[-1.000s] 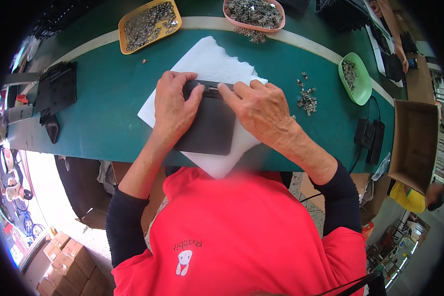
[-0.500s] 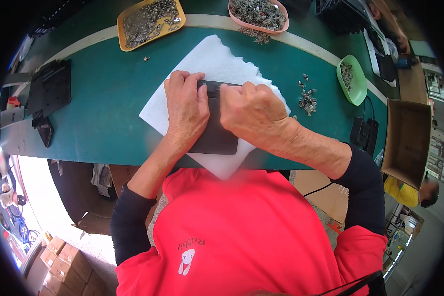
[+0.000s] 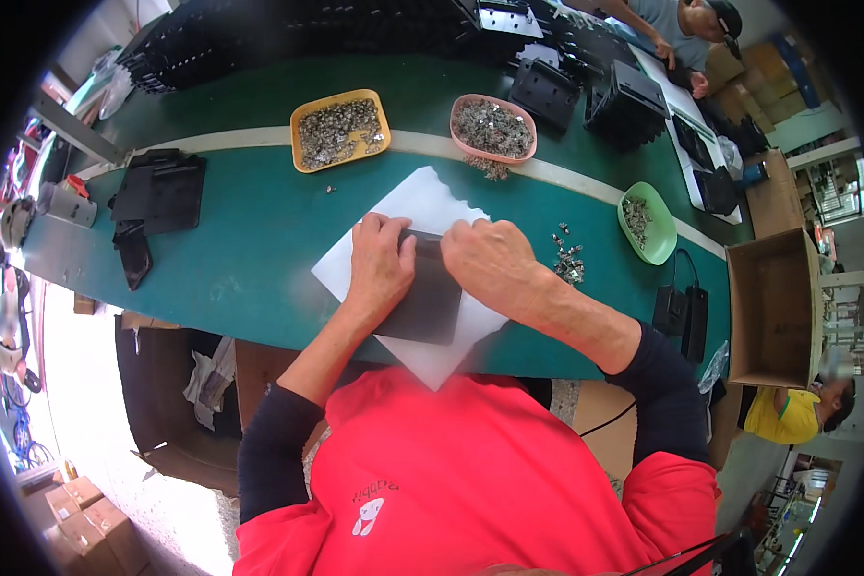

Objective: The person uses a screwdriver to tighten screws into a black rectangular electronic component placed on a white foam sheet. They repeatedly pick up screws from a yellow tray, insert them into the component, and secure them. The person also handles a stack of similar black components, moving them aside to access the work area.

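A dark grey flat panel (image 3: pixel 424 309) lies tilted on a white foam sheet (image 3: pixel 426 196) at the table's near edge. My left hand (image 3: pixel 382 267) grips the panel's upper left side, its fingers bent over the far edge and the thumb on top. Closed like a fist, my right hand (image 3: pixel 494 267) presses at the panel's upper right corner. Whatever its fingertips pinch is hidden beneath them. To the right of that hand lies a small heap of loose metal fittings (image 3: pixel 568 265) on the green table.
Small metal parts fill a yellow tray (image 3: pixel 302 158), a pink tray (image 3: pixel 490 156) and a green tray (image 3: pixel 659 228). Black panels (image 3: pixel 168 197) lie at left. At right are a black power adapter (image 3: pixel 672 307) and a cardboard box (image 3: pixel 773 370). Across the table, a person (image 3: pixel 682 38) works.
The view has tilted up, so the far tabletop and a co-worker now show, and the trays appear lower. Both hands stay on the panel, in nearly the same hold.
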`<state>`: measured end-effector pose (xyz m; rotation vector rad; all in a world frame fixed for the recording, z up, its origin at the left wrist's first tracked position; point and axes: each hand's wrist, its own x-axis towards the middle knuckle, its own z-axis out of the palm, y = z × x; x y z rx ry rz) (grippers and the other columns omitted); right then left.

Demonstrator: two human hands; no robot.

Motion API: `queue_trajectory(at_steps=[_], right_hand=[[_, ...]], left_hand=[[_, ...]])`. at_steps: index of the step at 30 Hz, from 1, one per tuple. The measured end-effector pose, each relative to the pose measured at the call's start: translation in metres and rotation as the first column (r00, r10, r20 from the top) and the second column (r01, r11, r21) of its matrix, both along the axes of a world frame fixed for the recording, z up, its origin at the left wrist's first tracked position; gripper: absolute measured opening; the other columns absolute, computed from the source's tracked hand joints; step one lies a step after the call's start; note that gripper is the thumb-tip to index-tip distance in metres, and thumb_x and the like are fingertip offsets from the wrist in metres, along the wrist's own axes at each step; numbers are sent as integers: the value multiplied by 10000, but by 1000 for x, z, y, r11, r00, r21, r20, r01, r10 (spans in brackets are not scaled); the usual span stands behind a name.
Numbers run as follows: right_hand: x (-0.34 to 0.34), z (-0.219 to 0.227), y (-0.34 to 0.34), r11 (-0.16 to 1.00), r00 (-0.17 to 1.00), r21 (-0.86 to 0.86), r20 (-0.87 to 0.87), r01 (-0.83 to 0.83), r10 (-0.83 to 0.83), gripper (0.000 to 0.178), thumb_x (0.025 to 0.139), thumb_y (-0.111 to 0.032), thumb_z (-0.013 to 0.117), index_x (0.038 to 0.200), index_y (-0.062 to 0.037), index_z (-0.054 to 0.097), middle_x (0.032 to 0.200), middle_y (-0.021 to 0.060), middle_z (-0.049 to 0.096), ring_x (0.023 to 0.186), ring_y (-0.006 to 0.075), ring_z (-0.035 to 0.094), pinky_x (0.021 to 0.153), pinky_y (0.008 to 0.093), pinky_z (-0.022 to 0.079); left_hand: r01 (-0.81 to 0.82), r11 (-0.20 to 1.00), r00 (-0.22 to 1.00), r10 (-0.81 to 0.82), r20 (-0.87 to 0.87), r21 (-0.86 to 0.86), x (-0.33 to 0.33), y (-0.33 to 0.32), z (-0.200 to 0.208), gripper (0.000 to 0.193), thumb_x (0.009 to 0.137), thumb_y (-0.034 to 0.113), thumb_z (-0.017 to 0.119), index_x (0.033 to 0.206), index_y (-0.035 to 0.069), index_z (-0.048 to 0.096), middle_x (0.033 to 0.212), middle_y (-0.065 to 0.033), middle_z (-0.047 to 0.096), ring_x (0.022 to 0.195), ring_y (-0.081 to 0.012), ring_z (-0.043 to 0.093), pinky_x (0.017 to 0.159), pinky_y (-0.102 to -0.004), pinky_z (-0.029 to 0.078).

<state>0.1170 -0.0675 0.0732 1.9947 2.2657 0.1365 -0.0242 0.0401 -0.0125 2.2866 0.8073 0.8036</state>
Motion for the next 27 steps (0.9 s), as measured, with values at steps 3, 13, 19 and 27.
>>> queue_trajectory(at_steps=[3, 13, 19, 27], right_hand=[[-3, -9, -8, 990, 980, 134, -196, 45, -18, 189, 793, -76, 603, 975, -56, 647, 804, 117, 625, 698, 261, 672, 596, 393, 542], [-6, -24, -27, 986, 972, 162, -235, 26, 13, 446, 824, -45, 566, 1269, -82, 588, 818, 106, 594, 706, 251, 666, 578, 347, 516], [-20, -29, -13, 992, 986, 103, -159, 70, -53, 440, 823, -88, 586, 1263, -101, 599, 822, 87, 573, 703, 209, 653, 558, 318, 506], [-23, -37, -3, 988, 984, 144, -173, 55, -30, 430, 826, -97, 582, 1255, -106, 607, 833, 72, 564, 685, 200, 643, 562, 313, 504]], left_hand=[[-2, 996, 999, 6, 49, -91, -11, 7, -1, 319, 819, 66, 669, 1125, -13, 628, 1023, -174, 591, 945, -357, 580, 865, -398, 475], [-71, 948, 997, 73, -5, -309, -43, -1, 23, 221, 860, 57, 615, 1053, -39, 665, 894, -153, 641, 786, -267, 649, 744, -359, 516], [-78, 927, 997, 71, -32, -366, -37, -1, 21, 254, 866, 68, 614, 1095, -31, 659, 870, -156, 635, 772, -267, 643, 742, -364, 508], [-65, 955, 993, 34, -110, -288, -35, -3, 23, 256, 897, 90, 569, 1116, -10, 655, 886, -165, 613, 852, -326, 618, 779, -404, 477]])
